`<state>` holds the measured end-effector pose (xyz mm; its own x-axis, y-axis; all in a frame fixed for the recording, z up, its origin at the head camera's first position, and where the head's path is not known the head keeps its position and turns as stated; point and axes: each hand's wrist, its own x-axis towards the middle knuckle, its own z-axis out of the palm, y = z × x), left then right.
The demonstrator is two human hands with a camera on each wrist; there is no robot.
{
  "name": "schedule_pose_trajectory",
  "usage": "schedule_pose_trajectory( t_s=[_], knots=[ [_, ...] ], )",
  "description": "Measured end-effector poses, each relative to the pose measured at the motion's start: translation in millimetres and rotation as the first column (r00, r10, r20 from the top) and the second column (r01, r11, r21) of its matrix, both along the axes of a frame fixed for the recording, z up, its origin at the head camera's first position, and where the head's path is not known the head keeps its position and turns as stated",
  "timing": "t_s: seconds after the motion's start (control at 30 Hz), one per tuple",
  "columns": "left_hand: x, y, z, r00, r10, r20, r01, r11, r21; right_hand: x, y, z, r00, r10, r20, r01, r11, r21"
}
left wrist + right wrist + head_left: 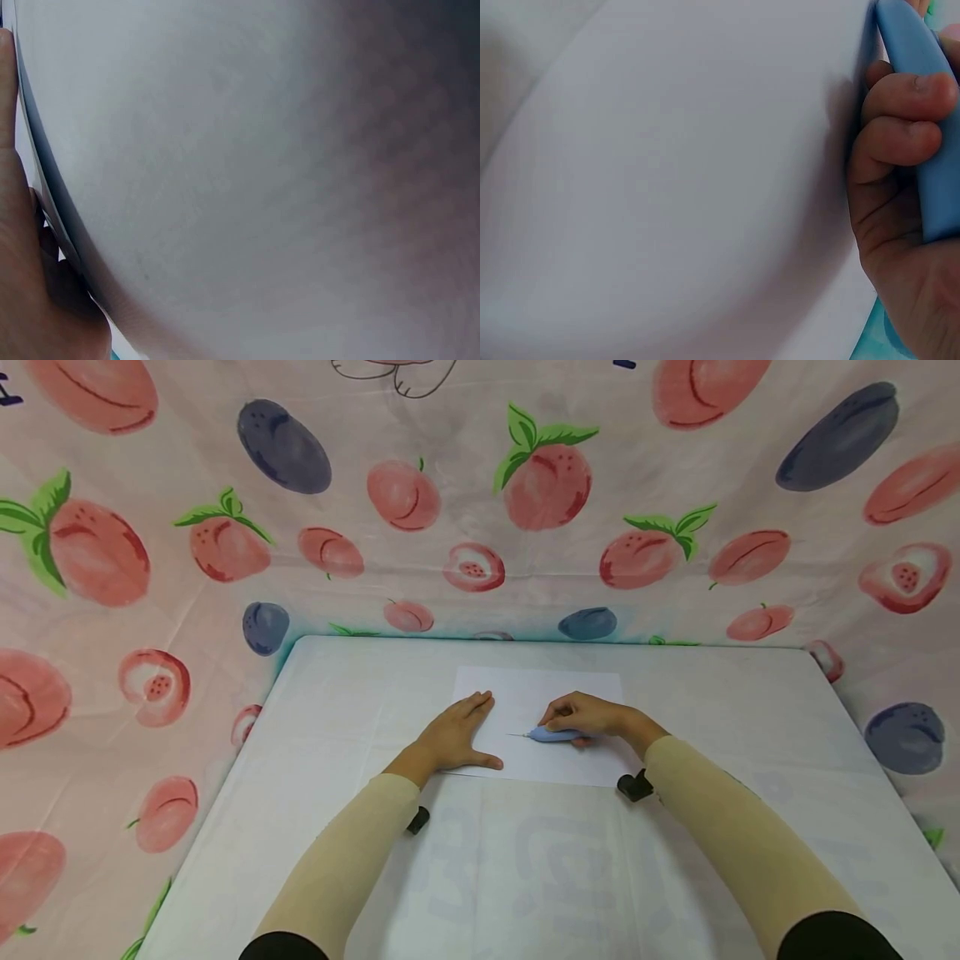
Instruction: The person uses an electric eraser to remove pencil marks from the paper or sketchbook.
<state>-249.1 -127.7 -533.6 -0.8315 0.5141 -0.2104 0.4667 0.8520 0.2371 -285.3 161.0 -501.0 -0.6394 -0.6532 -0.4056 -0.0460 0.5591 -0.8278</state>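
Observation:
A white sheet of paper [540,693] lies on the white table. My left hand [457,737] rests on its left part, fingers stretched and thumb spread out toward the right. In the left wrist view only part of that hand [37,285] shows, along the left edge. My right hand [588,714] grips a thick blue pen-shaped tool [553,735], its narrow tip pointing left at the paper. A fine dark line runs left from the tip. The right wrist view shows curled fingers [900,116] wrapped round the smooth blue body [937,180]; its rear end is partly hidden.
The white table [540,877] spreads around the paper, its far edge against a fruit-printed cloth [465,493]. More of this cloth hangs at both sides. Small black wrist devices [635,786] sit under both cuffs of the light sleeves [735,827].

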Motion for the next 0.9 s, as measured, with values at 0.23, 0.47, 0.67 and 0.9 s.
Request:
schedule_pose_trajectory(
  t_s=[0.23, 0.47, 0.67, 0.9],
  knots=[
    [0.0, -0.2, -0.6, 1.000, -0.004, -0.008, 0.005, 1.000, 0.009, 0.3, 2.3, -0.5, 1.000, -0.011, 0.006, 0.011, 1.000, 0.005],
    [1.3, -0.3, 0.9, 1.000, -0.008, -0.011, 0.008, 1.000, 0.010, 1.0, 5.0, 1.0, 1.000, -0.009, 0.011, 0.009, 1.000, 0.005],
    [1.9, 0.0, 2.6, 1.000, -0.011, -0.015, 0.011, 1.000, 0.019, 0.8, 7.5, 0.4, 1.000, -0.008, 0.018, 0.008, 1.000, -0.005],
    [1.9, 0.1, 0.8, 1.000, -0.007, -0.010, 0.007, 1.000, 0.007, 1.1, 6.0, -0.1, 1.000, -0.007, 0.018, 0.007, 1.000, -0.008]
  ],
)
